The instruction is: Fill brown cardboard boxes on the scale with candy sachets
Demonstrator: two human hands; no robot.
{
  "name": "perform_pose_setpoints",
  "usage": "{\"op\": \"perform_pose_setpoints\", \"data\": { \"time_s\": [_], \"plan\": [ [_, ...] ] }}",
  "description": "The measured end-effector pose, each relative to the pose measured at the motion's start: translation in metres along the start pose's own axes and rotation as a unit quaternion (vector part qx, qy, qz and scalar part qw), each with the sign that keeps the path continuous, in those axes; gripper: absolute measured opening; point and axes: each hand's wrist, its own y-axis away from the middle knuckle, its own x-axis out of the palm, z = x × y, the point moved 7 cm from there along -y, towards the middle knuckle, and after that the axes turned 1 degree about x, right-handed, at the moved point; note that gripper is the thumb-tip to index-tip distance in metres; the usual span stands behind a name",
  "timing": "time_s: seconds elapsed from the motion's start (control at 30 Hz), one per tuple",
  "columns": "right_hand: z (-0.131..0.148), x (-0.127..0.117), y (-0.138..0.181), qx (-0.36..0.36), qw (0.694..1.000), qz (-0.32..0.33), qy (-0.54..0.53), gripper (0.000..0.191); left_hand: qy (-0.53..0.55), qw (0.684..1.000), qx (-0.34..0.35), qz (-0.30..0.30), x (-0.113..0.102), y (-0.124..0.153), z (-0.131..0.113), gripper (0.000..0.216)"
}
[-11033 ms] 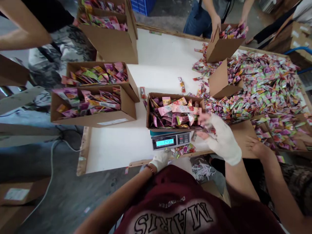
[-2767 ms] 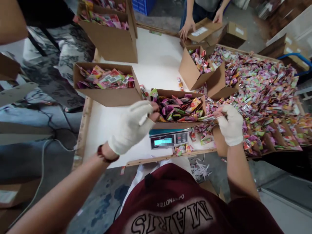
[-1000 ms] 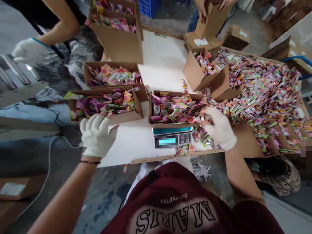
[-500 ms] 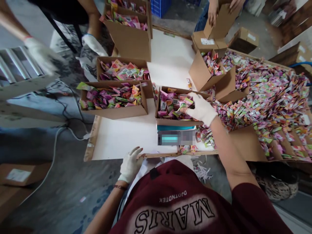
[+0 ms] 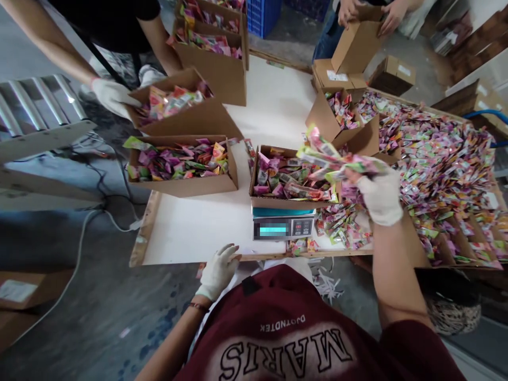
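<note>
My right hand, in a white glove with bare fingertips, grips a bunch of small colourful candy packets. The bunch is blurred and hangs over the right end of an open cardboard box. That box is partly filled with similar packets and rests on a digital scale with a lit display. My left hand, gloved the same way, lies at the front edge of the white table, its fingers stretched out and nothing in them.
A large heap of packets covers the right side. Filled boxes stand at the left. A co-worker's gloved hand holds a tilted filled box. Another person's hands hold a carton. A roller conveyor stands far left.
My right hand has moved from inside the box on the scale rightward and now holds a bunch of packets. The left co-worker has taken hold of a filled box and tilted it.
</note>
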Motion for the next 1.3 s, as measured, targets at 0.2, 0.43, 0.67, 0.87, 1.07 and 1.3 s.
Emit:
{"op": "perform_pose_setpoints", "data": {
  "time_s": [0.2, 0.43, 0.67, 0.87, 1.07, 1.3],
  "plan": [
    [-0.027, -0.115, 0.045, 0.032, 0.972, -0.113, 0.205, 0.028, 0.033, 0.998, 0.010, -0.045, -0.038, -0.038, -0.014, 0.040],
    [-0.053, -0.119, 0.065, 0.046, 0.952, -0.153, 0.260, 0.032, 0.058, 0.988, 0.060, -0.128, -0.098, -0.071, -0.055, 0.039],
    [0.016, 0.000, 0.012, -0.074, 0.991, -0.004, 0.110, 0.025, 0.066, 0.987, 0.078, -0.128, -0.098, -0.067, -0.089, 0.037],
    [0.026, 0.037, -0.009, -0.084, 0.987, 0.073, 0.112, 0.015, 0.061, 0.987, 0.060, -0.133, -0.103, -0.050, -0.079, 0.037],
    [-0.031, -0.042, 0.022, 0.005, 0.985, -0.010, 0.172, 0.024, 0.038, 0.981, 0.063, -0.182, -0.140, -0.046, -0.094, 0.034],
    [-0.149, -0.083, 0.082, 0.124, 0.940, 0.047, 0.314, 0.072, 0.028, 0.951, 0.231, -0.204, -0.183, -0.068, -0.207, 0.026]
  ]
}}
